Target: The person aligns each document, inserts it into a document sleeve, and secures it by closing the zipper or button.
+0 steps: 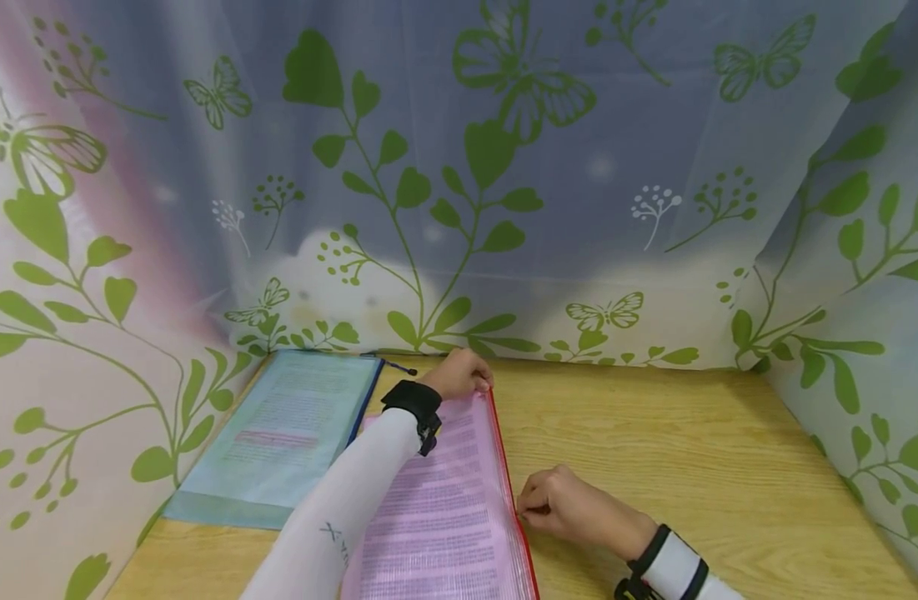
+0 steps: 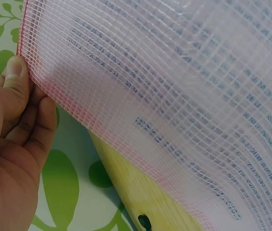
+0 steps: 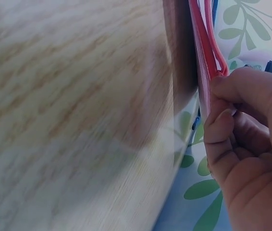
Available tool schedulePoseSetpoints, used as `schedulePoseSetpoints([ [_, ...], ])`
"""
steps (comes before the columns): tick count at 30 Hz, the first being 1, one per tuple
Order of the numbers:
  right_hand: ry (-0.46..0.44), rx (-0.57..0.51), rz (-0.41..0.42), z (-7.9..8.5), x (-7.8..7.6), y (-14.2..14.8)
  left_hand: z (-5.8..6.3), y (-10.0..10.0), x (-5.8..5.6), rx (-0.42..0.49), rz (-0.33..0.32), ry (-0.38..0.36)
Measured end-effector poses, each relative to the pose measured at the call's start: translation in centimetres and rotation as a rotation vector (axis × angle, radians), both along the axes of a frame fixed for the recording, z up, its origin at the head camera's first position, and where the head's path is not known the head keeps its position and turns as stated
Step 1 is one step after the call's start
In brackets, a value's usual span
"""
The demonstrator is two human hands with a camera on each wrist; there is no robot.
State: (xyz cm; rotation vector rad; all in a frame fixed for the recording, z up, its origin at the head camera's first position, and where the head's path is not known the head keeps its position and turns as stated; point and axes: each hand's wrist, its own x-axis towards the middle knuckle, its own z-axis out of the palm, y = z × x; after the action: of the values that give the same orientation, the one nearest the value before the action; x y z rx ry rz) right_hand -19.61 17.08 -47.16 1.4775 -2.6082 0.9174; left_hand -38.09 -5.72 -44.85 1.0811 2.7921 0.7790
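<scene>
A pink mesh zipper pouch point(image 1: 451, 492) with red zipper edging lies in front of me, printed sheets showing through it. At its far right corner my left hand point(image 1: 459, 373) pinches the edge between thumb and fingers; the left wrist view shows the thumb point(image 2: 15, 72) on the mesh rim. My right hand point(image 1: 571, 508) pinches the red zipper point(image 3: 204, 43) partway along the right side. In the right wrist view two red strips stand apart beyond the fingertips and meet at them. The zipper pull itself is hidden by the fingers.
On the left lies a light blue zipper pouch point(image 1: 278, 433) with printed paper inside, partly under my left forearm. Its dark pull tab point(image 1: 402, 367) sticks out at the far corner. The wooden table point(image 1: 654, 433) is walled by a leaf-and-butterfly patterned curtain point(image 1: 443, 208).
</scene>
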Motion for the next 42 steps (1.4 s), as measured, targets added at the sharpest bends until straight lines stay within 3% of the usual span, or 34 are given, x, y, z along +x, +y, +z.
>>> schedulePoseSetpoints([
  [14,-0.003,0.021,0.011,0.4,0.3,0.1,0.3,0.1,0.3,0.000,0.005,0.008],
  [32,-0.119,0.046,-0.004,0.4,1.6,0.4,-0.4,0.1,0.1,0.008,0.000,0.007],
  [42,-0.126,0.046,0.001,0.6,1.9,0.4,-0.4,0.1,0.0,0.013,-0.022,0.032],
])
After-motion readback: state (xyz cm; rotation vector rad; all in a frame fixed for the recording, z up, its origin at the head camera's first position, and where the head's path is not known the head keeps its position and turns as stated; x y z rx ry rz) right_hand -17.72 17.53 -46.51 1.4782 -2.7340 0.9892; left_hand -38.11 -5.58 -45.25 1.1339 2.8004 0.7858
